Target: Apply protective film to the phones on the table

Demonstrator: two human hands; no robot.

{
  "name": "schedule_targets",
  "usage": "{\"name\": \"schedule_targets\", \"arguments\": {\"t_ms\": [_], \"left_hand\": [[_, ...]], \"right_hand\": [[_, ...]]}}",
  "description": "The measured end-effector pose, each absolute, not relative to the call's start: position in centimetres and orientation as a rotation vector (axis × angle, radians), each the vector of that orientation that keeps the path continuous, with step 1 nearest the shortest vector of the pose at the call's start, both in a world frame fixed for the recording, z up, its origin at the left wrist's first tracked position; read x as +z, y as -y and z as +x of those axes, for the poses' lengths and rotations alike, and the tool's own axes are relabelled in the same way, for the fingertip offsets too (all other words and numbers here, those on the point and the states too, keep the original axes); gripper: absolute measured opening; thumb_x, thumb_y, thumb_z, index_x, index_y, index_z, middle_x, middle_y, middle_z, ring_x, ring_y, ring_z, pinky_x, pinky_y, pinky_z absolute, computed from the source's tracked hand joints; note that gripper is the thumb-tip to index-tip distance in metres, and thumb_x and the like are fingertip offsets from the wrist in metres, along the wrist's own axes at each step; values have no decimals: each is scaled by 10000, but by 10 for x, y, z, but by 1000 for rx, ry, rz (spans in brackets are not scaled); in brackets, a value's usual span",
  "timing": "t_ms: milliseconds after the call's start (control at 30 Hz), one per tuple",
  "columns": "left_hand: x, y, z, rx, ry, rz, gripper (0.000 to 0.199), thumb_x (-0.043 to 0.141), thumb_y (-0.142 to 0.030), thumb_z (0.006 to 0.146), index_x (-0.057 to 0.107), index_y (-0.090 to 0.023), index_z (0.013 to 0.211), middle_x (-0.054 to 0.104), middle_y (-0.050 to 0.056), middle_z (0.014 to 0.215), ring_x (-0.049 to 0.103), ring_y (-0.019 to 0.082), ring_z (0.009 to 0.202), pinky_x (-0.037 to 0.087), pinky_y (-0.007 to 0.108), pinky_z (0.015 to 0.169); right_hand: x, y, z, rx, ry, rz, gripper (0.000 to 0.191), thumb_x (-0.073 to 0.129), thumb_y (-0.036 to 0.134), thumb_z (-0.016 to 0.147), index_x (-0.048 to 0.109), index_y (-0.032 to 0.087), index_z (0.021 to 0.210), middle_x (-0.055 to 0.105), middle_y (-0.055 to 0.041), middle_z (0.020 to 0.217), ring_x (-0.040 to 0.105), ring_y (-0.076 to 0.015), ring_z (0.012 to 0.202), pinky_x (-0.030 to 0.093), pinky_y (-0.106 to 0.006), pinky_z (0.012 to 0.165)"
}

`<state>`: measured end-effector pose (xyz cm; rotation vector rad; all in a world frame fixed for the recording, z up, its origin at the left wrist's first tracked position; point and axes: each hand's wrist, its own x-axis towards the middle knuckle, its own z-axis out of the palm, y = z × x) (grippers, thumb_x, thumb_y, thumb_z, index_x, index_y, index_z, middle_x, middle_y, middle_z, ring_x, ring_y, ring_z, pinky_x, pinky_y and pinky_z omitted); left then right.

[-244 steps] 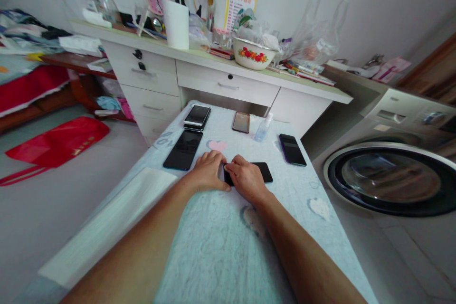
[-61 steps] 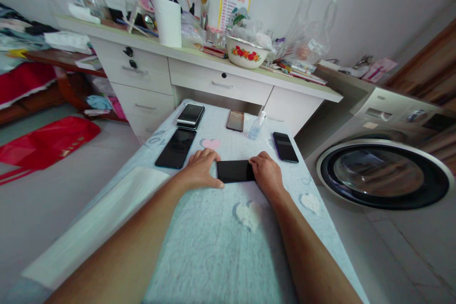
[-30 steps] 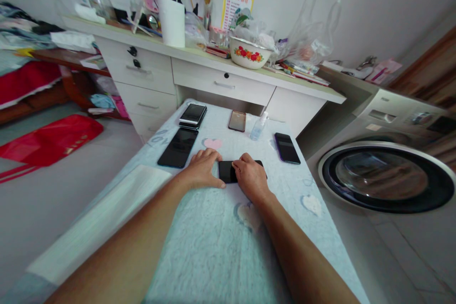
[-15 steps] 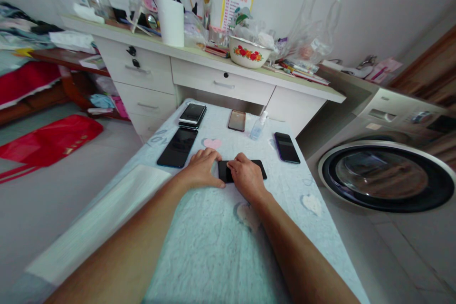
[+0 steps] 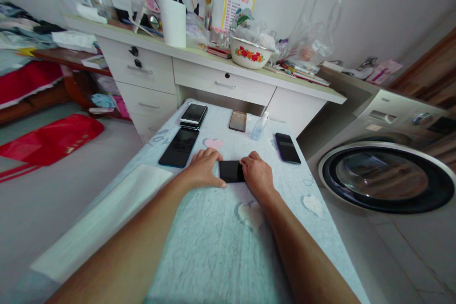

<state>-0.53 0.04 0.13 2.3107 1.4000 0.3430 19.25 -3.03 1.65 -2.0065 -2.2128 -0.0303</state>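
Observation:
A black phone (image 5: 231, 171) lies screen up and crosswise on the cloth-covered table (image 5: 206, 247). My left hand (image 5: 204, 169) holds its left end, with the thumb at the near corner and the fingers at the far one. My right hand (image 5: 257, 173) is closed over the right part of the screen, its fingers pressed together; whatever they hold, if anything, is hidden. Left of my hands lies a larger dark phone (image 5: 179, 147), with a stack of phones (image 5: 194, 113) behind it. Another phone (image 5: 287, 147) lies at the right edge.
Toward the table's back are a brown phone case (image 5: 237, 121) and a clear spray bottle (image 5: 260, 126). A pale sheet (image 5: 103, 218) covers the left edge. Beyond stands a white desk (image 5: 223, 80) with drawers; a washing machine (image 5: 384, 152) is at the right.
My right hand has slid to the right along the phone, baring more of its screen. My left hand stays at the left end.

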Motion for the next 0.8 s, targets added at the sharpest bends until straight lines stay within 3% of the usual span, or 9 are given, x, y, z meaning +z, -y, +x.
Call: {"name": "schedule_targets", "arguments": {"t_ms": [800], "left_hand": [[2, 1, -5, 371, -1398, 2312, 693, 751, -536, 503, 506, -252, 1086, 490, 68, 1200, 448, 309, 1138, 390, 407, 937]], "right_hand": [[21, 26, 170, -6, 2377, -1871, 341, 367, 296, 986, 694, 206, 945, 608, -62, 1004, 582, -146, 760, 363, -257, 642]]}}
